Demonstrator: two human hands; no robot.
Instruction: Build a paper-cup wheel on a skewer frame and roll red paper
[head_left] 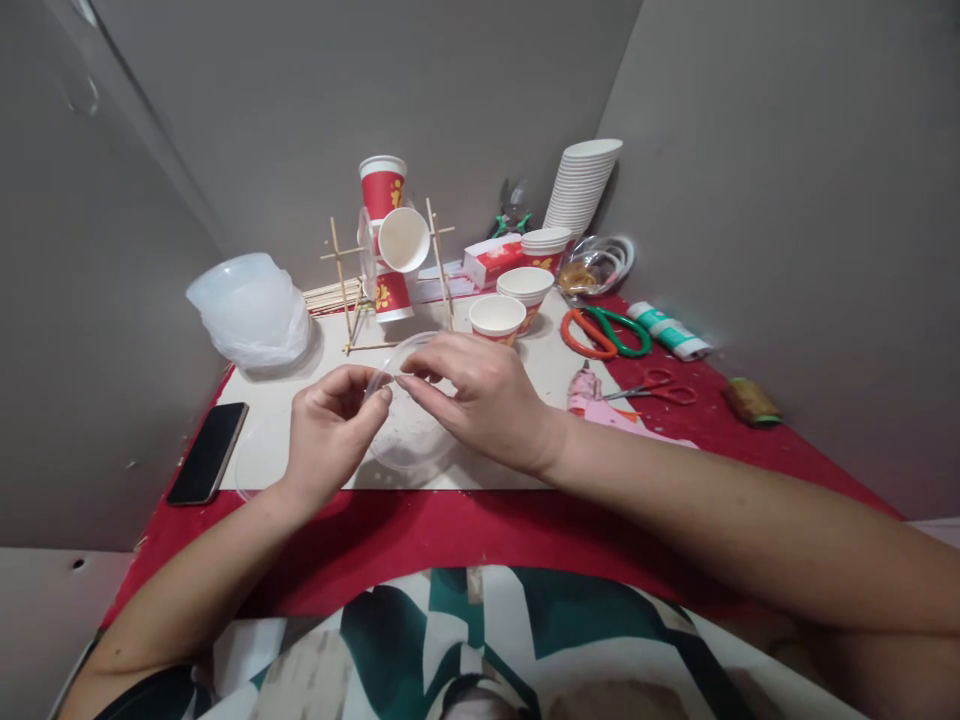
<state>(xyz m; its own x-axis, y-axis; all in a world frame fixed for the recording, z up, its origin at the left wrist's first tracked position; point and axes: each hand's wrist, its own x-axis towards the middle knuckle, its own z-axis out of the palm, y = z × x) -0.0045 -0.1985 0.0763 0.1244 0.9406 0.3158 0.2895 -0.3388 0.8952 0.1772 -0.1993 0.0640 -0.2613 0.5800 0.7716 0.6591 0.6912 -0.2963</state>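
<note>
Both hands meet over a clear round plastic lid (411, 432) above the white board (285, 440). My left hand (330, 432) pinches the lid's near-left rim between thumb and fingers. My right hand (476, 400) lies over the lid's right side, its fingers curled and its fingertips pressed to the rim beside the left fingertips. Behind the hands stands a frame of wooden sticks (343, 290) carrying red and white paper cups (391, 240), one cup lying sideways with its mouth toward me.
A black phone (208, 452) lies at the left on the red cloth. A stack of clear lids (249, 308), loose paper cups (497, 317), a tall cup stack (581, 185), orange and green scissors (604, 333), small red scissors (660, 386), a pink glue gun (589, 395) and a glue tube (667, 330) surround the board.
</note>
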